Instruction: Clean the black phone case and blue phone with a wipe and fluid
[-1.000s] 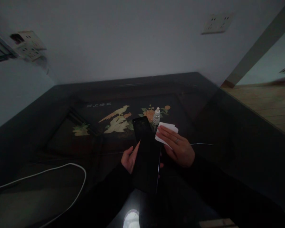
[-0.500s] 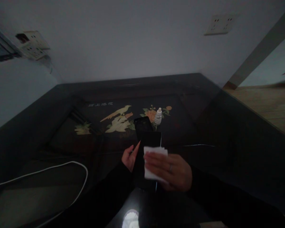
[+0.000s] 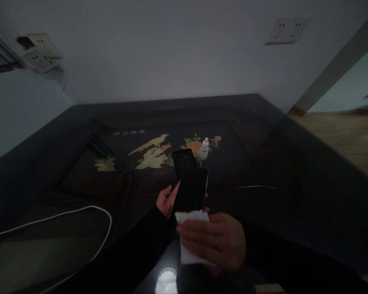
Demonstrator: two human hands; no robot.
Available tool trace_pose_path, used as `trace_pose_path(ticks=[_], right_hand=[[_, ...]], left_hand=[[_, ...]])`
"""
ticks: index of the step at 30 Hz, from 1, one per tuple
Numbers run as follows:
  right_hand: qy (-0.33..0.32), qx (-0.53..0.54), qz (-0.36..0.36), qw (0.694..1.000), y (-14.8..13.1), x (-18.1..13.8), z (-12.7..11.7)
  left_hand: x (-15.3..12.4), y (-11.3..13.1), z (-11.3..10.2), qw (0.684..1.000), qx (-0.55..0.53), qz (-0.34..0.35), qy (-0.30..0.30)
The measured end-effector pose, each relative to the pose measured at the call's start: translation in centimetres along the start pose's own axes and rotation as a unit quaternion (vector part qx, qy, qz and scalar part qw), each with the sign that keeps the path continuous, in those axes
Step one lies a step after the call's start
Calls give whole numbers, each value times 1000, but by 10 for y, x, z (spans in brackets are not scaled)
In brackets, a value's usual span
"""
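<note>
My left hand (image 3: 168, 200) is closed around a dark smartphone (image 3: 192, 185), its thumb along the left edge and fingertips showing at the right edge. Over the phone's lower part, my right hand (image 3: 216, 241) presses a folded white tissue (image 3: 190, 257) flat under its fingers. A ring is on one finger of that hand. Just beyond the phone lies a black phone case (image 3: 184, 158), partly covered by the phone. A small clear bottle (image 3: 204, 149) with a white dropper cap stands upright beside the case.
The dark glossy table (image 3: 251, 122) carries a bird-and-flower picture (image 3: 153, 157). A white cable (image 3: 92, 207) curves across its left side. Sockets (image 3: 287, 31) are on the wall behind, with more sockets (image 3: 43, 53) at the left corner. A light reflects near the front.
My right hand has slid the tissue down the phone toward me, uncovering the upper screen. My left hand keeps its hold on the phone.
</note>
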State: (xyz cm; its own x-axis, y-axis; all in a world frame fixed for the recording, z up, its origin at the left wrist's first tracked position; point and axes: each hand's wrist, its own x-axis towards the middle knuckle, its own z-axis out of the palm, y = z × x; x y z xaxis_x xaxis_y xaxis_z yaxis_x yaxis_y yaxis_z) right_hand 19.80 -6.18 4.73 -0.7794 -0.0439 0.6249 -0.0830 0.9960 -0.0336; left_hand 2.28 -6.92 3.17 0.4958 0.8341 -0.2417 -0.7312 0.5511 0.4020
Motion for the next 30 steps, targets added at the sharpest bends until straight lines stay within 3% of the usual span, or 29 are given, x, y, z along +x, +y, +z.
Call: trace_pose_path(ticks=[4,6,10,15,20,25,30], right_hand=[[28,-73,140,987,32,-14,-13],[40,-88,166,981,39,-18,-17],[29,-44,98,994,22,-11,-12],[0,8,2,1000,-7,7,-1],[-58,-7,28,998,-10,11,6],[7,6,-5,1000,-1,2,-3],[19,-2,21,1000,4,0,-12]], left_hand=[[-3,-5,-12,999,-38,5,38],[-3,-6,-16,999,-35,-5,41],[1,-7,-12,998,-50,22,24],[9,-11,8,999,-13,34,-16],[5,-20,13,998,-55,20,18],[-2,-15,4,998,-53,-27,-7],[1,-8,-1,1000,-18,10,-5]])
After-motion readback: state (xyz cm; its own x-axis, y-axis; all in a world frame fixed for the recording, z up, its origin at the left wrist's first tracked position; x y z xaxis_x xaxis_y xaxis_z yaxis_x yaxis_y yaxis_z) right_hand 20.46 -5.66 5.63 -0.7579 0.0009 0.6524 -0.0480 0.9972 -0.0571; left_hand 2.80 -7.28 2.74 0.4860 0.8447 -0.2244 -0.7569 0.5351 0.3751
